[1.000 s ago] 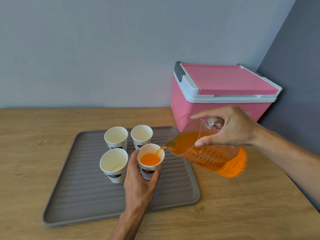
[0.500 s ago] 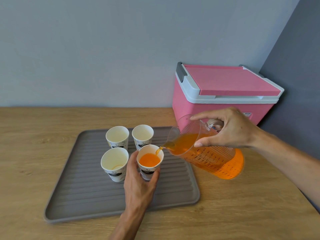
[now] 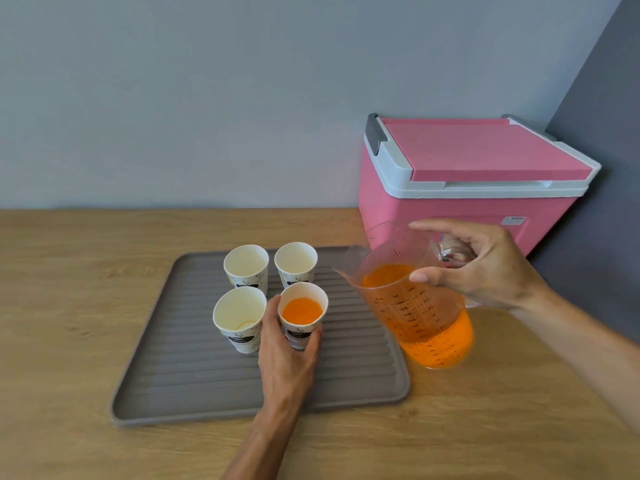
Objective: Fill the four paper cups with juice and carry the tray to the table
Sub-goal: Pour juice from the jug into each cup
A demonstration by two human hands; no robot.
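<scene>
Four paper cups clustered on grey ribbed tray (image 3: 194, 382), tray flat on wooden counter (image 3: 69, 306). Front-right cup (image 3: 303, 315) holding orange juice, level well below rim. Other three w/o juice: front-left cup (image 3: 239, 318) just beside it, back-left cup (image 3: 246, 268) and back-right cup (image 3: 296, 263) behind, all upright, close together.

Left hand (image 3: 285, 362) wrapped round lower part of front-right cup from near side, thumb up its left wall, fingers curled on its right; closed on cup, cup standing on tray.

Right hand (image 3: 481, 268) gripping clear measuring jug (image 3: 415, 306) at handle end, thumb along side of jug, index finger stretched over top rim. Jug in air over tray's right edge, to the right of filled cup and apart from it, tilted only a little, spout toward cups. No stream from spout. Jug abt half full of orange juice, printed scale marks on wall.

Pink cooler box (image 3: 467, 188) w/ white-rimmed lid behind jug, lid closed, against wall corner.
</scene>
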